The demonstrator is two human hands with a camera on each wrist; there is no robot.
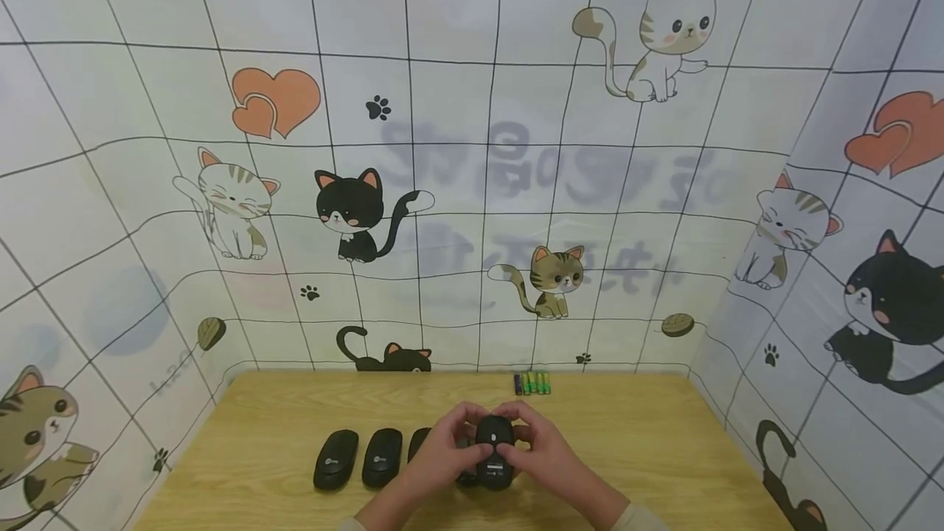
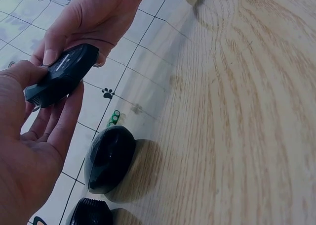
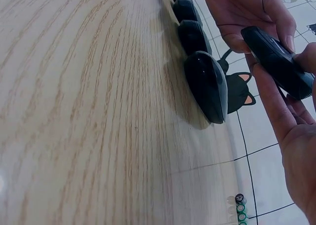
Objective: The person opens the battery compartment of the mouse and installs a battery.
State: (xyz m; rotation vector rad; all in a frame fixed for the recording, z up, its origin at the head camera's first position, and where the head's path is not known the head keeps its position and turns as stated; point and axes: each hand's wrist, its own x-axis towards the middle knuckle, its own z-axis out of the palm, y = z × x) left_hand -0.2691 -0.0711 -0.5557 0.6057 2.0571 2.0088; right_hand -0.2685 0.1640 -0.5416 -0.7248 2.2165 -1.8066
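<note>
Both hands hold a black computer mouse (image 1: 495,453) above the table, its underside with a white label turned toward me. My left hand (image 1: 446,451) grips it from the left, thumb on the underside and fingers behind. From the right, my right hand (image 1: 549,453) grips the same mouse with its thumb pressed beside the other. In the left wrist view the held mouse (image 2: 64,76) is tilted between thumbs and fingers; the right wrist view shows the mouse (image 3: 276,62) from its side. Whether its battery cover is on, I cannot tell.
Several black mice stand in a row on the wooden table (image 1: 627,424), including one mouse (image 1: 336,460) at the far left and another mouse (image 1: 382,458) beside it. The hands partly cover others. Several green and dark batteries (image 1: 533,383) lie near the cat-patterned backdrop (image 1: 457,293).
</note>
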